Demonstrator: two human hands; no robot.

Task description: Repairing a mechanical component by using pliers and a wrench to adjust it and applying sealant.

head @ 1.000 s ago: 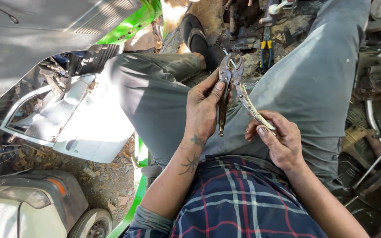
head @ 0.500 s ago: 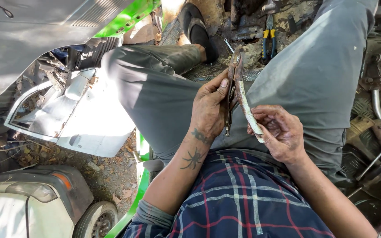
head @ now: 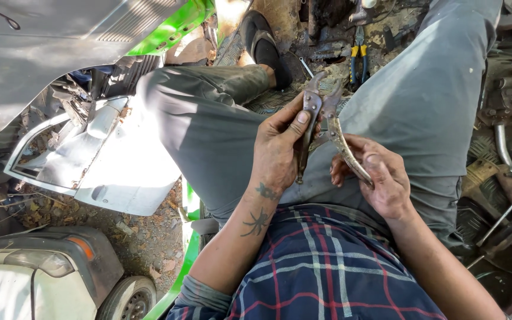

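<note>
- Gripping one handle of the worn locking pliers (head: 321, 127), the left hand (head: 277, 157) closes its fingers round the dark bar, with the thumb pressed flat near the tool's head.
- Right hand (head: 380, 178): fingers curled about the other, lighter handle, thumb lying along its top side; the two handles stand spread apart in a narrow V.
- Pliers location: held over the person's lap, above the grey trousers (head: 422, 106), head pointing away from the body, jaws almost closed.
- Left forearm: bare and tattooed near the wrist, rising from the lower middle of the view, wrist bent slightly inward.
- Right forearm: bare, entering from the lower right corner, wrist turned so that the back of the hand faces the camera.
- Plaid shirt (head: 321, 266): lower edge of the view, between the two forearms.
- Surroundings: a black shoe (head: 262, 41) on the dirty floor at the top; yellow-handled pliers (head: 358, 59) lying just beyond the knee; a white body panel (head: 114, 172) and green trim (head: 173, 26) to the left.
</note>
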